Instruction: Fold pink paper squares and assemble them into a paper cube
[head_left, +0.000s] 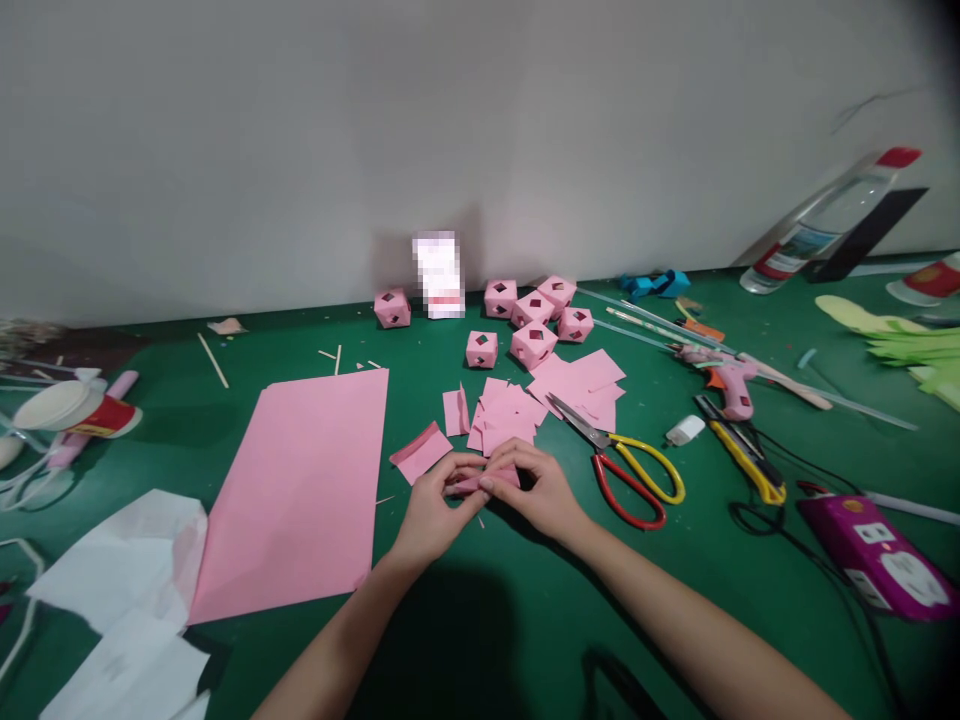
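Between them, my left hand [441, 508] and my right hand [538, 488] pinch a small folded piece of pink paper [504, 477] just above the green table. Fingers and thumbs of both hands are closed on it, and part of it is hidden by them. Just beyond lie a creased pink piece [420, 453], another with one edge standing up [452, 412], and a loose heap of pink paper squares [506, 410]. Scissors [604, 440] with one red and one yellow handle lie to the right of my right hand, blades partly apart.
Several folded pink paper cubes [532, 345] stand near the wall. A large pink sheet [307, 490] and crumpled white paper [142, 560] lie left. To the right are a glue gun [735, 388], a yellow utility knife [742, 455], a purple packet [877, 555] and a leaning bottle [810, 235].
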